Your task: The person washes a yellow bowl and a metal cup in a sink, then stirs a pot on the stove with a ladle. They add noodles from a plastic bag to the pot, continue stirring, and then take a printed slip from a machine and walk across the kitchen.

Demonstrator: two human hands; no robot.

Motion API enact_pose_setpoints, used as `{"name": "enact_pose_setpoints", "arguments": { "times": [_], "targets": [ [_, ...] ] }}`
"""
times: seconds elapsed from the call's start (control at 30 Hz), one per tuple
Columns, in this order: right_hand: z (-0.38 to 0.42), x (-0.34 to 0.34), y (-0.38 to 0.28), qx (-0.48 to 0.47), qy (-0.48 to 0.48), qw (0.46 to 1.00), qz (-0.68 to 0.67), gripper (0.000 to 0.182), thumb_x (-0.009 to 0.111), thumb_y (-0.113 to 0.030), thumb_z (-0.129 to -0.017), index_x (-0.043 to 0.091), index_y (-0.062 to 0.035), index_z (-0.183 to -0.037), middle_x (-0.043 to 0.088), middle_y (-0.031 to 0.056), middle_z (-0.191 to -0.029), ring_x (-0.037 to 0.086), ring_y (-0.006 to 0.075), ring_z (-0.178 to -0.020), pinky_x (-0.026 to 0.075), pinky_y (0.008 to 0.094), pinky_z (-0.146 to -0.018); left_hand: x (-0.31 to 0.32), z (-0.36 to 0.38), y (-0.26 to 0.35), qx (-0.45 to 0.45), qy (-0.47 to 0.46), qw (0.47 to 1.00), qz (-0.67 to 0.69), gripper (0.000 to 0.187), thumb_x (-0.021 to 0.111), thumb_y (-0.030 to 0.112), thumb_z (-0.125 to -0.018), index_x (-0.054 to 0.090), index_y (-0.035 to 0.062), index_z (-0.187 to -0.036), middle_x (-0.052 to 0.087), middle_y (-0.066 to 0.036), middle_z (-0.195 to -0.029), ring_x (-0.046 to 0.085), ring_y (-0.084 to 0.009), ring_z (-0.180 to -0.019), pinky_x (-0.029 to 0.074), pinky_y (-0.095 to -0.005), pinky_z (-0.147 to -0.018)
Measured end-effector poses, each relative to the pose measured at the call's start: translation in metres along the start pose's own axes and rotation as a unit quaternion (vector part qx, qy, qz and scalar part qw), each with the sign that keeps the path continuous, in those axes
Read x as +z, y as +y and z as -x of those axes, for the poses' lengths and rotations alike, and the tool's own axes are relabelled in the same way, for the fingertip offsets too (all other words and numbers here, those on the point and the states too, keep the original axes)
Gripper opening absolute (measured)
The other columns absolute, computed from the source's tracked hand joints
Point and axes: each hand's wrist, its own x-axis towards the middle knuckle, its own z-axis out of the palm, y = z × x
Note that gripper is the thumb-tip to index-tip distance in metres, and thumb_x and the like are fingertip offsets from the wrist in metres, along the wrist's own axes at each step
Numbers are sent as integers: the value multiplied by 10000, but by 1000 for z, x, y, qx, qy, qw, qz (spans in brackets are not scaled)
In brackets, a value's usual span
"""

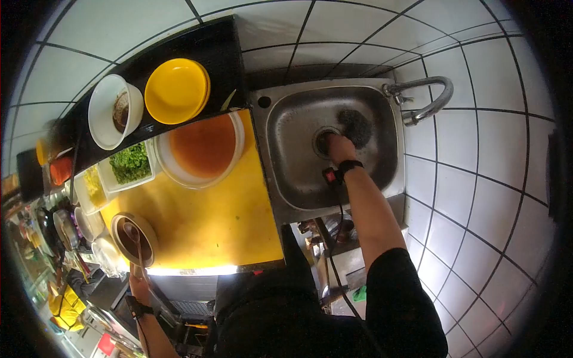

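My right hand [339, 148] reaches down into the steel sink [292, 173], over the drain, with its fingers hidden in the dark opening. A dark grey scouring pad [356, 126] lies in the basin just beyond that hand. At the lower left, my left hand [139, 285] is at the near edge of the yellow board [197, 221], by the rim of a round bowl [116, 240]. In this bowl rests a ladle [140, 247], its long handle running down past the hand. The fingers of the left hand are mostly hidden.
A curved faucet [439, 98] stands right of the sink. A large tub of orange liquid [203, 146], a container of chopped greens [130, 164] and a yellow container [92, 188] line the board. Yellow plates [173, 90] and a white bowl [101, 113] sit on the black ledge [224, 48].
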Motion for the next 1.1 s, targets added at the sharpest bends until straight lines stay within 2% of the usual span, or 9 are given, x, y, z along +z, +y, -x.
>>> {"name": "enact_pose_setpoints", "arguments": {
  "times": [0.1,0.17,0.33,0.47,0.57,0.73,0.9,1.03,1.1],
  "targets": [
    [13,-13,3,11,20,1000,-12,225,500,-88,-882,655,-20,-1030,665,223,-1052,642,391,-994,530,464,-841,5,-6,-5,56,25,998,5,463,557,42,-936,458,92,-1385,540,39,-755,450,-51,-533,358,-224,-448],
    [17,-14,3,14,14,1000,-19,221,501,-88,-880,652,-18,-1025,669,219,-1038,644,394,-980,530,467,-833,0,-5,4,14,-14,999,-39,511,410,-68,-853,466,64,-1343,553,-6,-740,515,-95,-521,392,-236,-418],
    [27,-18,-7,-75,110,991,-21,225,533,-129,-899,642,-24,-1066,673,210,-946,648,400,-890,520,462,-787,4,6,17,-11,-30,998,54,584,579,33,-918,387,113,-1464,583,15,-807,480,-46,-585,392,-214,-505],
    [39,-24,-35,-126,203,967,-87,232,587,-136,-885,649,-39,-1086,668,211,-918,646,401,-866,518,457,-782,7,3,13,32,-10,999,7,616,425,-87,-842,391,81,-1433,560,-42,-670,554,-141,-475,451,-267,-426],
    [76,-61,-69,-134,142,973,-124,296,601,-146,-890,617,-28,-1161,622,222,-1154,622,373,-1045,534,443,-850,3,1,16,3,-24,1000,-11,610,425,-102,-851,385,62,-1437,588,-50,-716,578,-149,-514,464,-276,-445],
    [141,-81,-95,-410,229,878,-87,434,604,-306,-909,586,-47,-1256,447,200,-1406,395,391,-1325,381,503,-1063,2,6,19,-6,-22,999,-44,561,462,-47,-867,418,36,-1420,626,-48,-908,571,-107,-717,456,-250,-609],
    [207,-69,-133,-488,121,864,-28,564,598,-416,-895,521,-64,-1329,342,197,-1479,238,400,-1411,245,541,-1143,-3,-9,-17,90,-80,989,81,631,510,-53,-856,386,103,-1455,625,-42,-1048,545,-101,-672,453,-246,-539],
    [247,-41,-171,-532,73,843,-29,654,568,-494,-887,451,-96,-1393,296,176,-1512,197,386,-1432,170,556,-1164,-1,-5,-12,92,-49,994,30,682,520,-66,-851,338,106,-1485,625,-44,-1065,549,-92,-679,448,-239,-538],
    [264,-28,-190,-529,68,845,-43,652,562,-500,-889,448,-110,-1398,292,168,-1518,192,379,-1435,155,560,-1165,-1,-2,-4,114,-51,992,-13,699,502,-69,-853,306,105,-1501,612,-66,-1122,601,-142,-836,501,-278,-689]
  ]
}}
